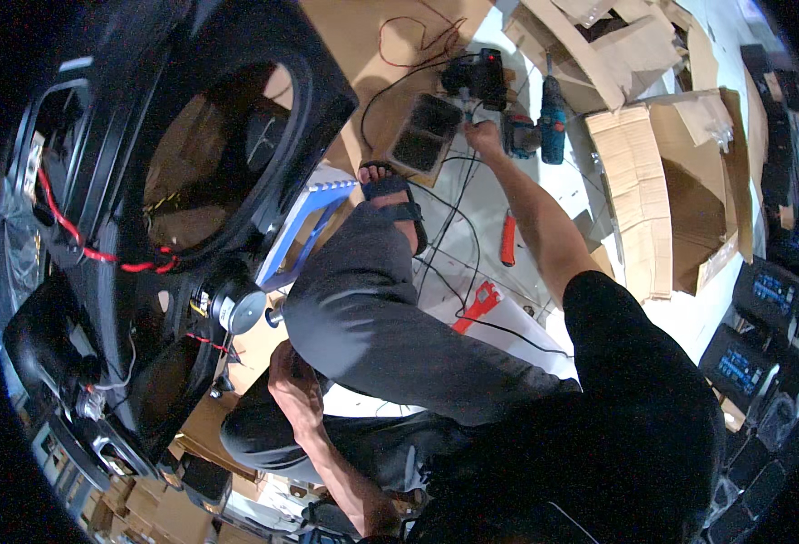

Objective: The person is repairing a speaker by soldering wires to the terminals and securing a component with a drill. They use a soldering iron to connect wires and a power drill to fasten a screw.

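Note:
My right hand (483, 136) reaches forward, fingers closed round a small pale object, too small to name, beside a black compartmented tray (419, 136) and a black device (483, 72) with a red light. A teal-and-black drill (552, 122) lies just right of it. My left hand (293, 376) is curled by my bent knee, its fingertips hidden in shadow. To its upper left is a large black speaker cabinet (309, 63) with a round opening, red wires (100, 254) and a small silver driver (241, 313).
An orange knife (507, 238), a red tool (479, 299) and cables lie on the floor. Open cardboard boxes (635, 199) fill the right. A blue-and-white frame (286, 254) stands beside my foot. Several black packages (740, 363) line the right edge.

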